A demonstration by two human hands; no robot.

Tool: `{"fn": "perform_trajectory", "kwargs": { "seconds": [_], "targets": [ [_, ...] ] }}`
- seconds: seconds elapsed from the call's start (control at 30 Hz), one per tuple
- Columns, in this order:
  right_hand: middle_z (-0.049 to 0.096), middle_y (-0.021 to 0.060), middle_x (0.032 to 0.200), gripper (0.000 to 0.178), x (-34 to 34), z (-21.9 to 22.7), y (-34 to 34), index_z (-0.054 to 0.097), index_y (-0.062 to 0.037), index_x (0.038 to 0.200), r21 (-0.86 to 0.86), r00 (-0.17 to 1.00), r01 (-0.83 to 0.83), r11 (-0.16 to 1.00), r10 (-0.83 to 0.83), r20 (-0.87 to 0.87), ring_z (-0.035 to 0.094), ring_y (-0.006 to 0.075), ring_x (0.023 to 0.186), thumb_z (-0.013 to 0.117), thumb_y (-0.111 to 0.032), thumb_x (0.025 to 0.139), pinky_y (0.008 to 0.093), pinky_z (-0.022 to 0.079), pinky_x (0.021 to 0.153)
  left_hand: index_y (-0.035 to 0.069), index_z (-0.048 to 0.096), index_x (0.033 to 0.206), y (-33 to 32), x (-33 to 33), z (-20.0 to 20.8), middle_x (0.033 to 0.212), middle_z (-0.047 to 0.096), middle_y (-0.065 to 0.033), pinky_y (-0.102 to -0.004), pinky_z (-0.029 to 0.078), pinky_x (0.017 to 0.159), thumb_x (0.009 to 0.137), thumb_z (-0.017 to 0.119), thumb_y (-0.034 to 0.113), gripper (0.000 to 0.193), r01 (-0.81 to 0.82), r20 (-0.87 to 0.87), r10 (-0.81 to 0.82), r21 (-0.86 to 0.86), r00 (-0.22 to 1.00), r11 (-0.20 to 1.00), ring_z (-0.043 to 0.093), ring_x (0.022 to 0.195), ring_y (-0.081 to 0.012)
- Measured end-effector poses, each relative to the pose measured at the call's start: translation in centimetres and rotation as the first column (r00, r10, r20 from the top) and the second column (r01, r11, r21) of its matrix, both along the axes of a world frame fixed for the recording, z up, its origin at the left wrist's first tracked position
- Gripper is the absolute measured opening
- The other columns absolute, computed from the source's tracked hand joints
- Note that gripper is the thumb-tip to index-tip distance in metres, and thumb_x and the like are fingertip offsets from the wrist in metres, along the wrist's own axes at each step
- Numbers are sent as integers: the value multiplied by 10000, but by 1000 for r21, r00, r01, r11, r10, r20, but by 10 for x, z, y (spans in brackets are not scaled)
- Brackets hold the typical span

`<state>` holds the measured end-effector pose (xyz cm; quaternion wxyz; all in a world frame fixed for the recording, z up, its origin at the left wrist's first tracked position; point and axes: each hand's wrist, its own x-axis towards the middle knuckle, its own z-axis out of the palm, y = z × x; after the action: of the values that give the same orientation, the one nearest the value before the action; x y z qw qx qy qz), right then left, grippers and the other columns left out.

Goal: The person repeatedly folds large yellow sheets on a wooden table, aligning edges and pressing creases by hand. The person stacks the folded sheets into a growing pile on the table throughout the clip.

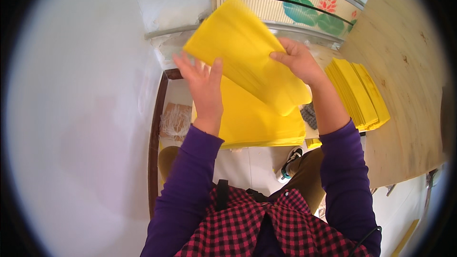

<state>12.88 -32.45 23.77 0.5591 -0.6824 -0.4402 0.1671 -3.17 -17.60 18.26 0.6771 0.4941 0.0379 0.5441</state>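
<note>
Over the near yellow stack, the left hand spreads wide beside the left edge of the yellow sheet, contact unclear. Slightly farther, the right hand pinches its right edge; a firm pinch and even tension should limit creases.

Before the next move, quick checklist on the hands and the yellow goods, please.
1. Right hand gripping the sheet: ok, at its right edge.
2. Left hand touching the sheet: cannot tell; it is open by the lower left edge.
3. Sheet sharp enough to inspect: not ok, blurred.
4. Sheet clear of the pile: cannot tell; its near end overlaps the pile in view.
5. Whole top of the pile visible: not ok, the sheet hides the far part.
6. Side stack out of both hands: ok, off to the right.
</note>
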Motion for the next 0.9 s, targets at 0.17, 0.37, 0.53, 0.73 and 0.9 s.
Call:
{"fn": "perform_trajectory", "kwargs": {
  "seconds": [0.17,0.37,0.53,0.73,0.9],
  "targets": [
    [675,22,1006,252,-7,15,-24,604,-19,1166,368,983,64,928,5,-183,612,80,874,604,-109,931,254,504,768,-30,312,1396,-6,23,66,1281,527,-142,-312,419,963,887,658,115,632,371,-37,-373,222,927,902,528,1139,-193],
    [664,49,1088,309,-7,-14,-33,576,-11,1212,449,971,108,887,2,-239,622,118,944,621,-100,919,277,502,839,-26,578,1155,-14,39,65,1063,653,-71,-280,474,829,884,664,159,339,471,-268,-424,142,865,871,608,936,-137],
    [656,43,1131,290,-14,-56,-36,601,-35,1199,303,905,163,939,-20,-425,600,120,1019,627,-88,916,288,471,901,-20,604,1125,-14,48,37,1052,657,-68,-276,479,814,905,652,204,318,497,-422,-414,106,807,861,610,931,-130],
    [672,49,1083,290,-7,-44,-40,600,-19,1194,352,930,143,925,-3,-369,632,120,952,631,-86,914,282,506,849,-20,594,1153,-11,56,53,1085,649,-68,-286,475,837,922,631,207,326,550,-414,-465,110,783,828,602,971,-135],
    [670,48,1101,293,-5,-50,-45,603,-19,1194,333,926,104,937,31,-377,626,125,976,634,-75,908,282,496,867,-35,596,1150,-9,56,52,1071,655,-83,-287,482,826,919,632,207,337,567,-425,-477,111,770,816,614,958,-145]
  ]
}}
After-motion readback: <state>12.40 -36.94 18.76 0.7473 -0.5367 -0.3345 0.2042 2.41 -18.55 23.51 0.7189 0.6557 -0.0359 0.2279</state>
